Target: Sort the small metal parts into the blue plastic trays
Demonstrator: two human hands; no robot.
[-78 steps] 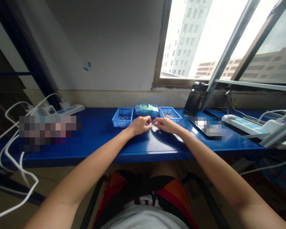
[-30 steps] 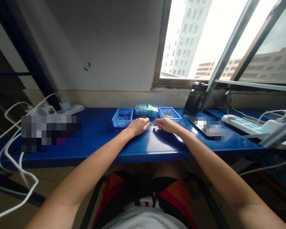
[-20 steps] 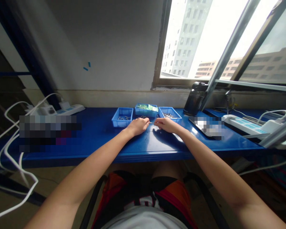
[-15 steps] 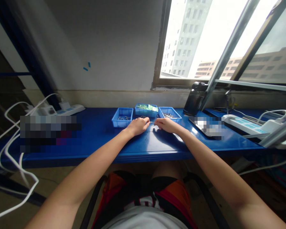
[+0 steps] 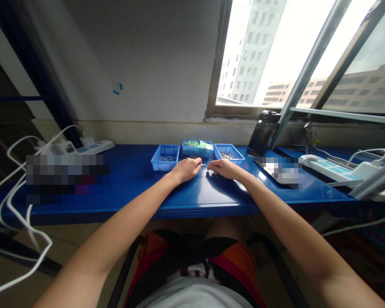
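My left hand (image 5: pixel 186 168) and my right hand (image 5: pixel 223 167) rest on the blue shelf-like table (image 5: pixel 192 192), fingertips pinched toward each other. Between them runs a thin metal pin (image 5: pixel 204 164), held at both ends. Just behind the hands stand three small blue trays: the left tray (image 5: pixel 165 157) with a few metal bits, the middle tray (image 5: pixel 197 148) with green packets, and the right tray (image 5: pixel 228 153) with several small metal parts.
A black container (image 5: pixel 263 137) stands by the window frame at the right, beside a dark flat device (image 5: pixel 277 170). White power strips (image 5: pixel 327 167) and cables lie at the right, another strip (image 5: pixel 90 147) with white cables at the left. A slanted metal bar crosses the window.
The hands drew slightly apart since the earliest frame, and a thin pin now shows between the fingertips. Over the last second they have stayed almost still.
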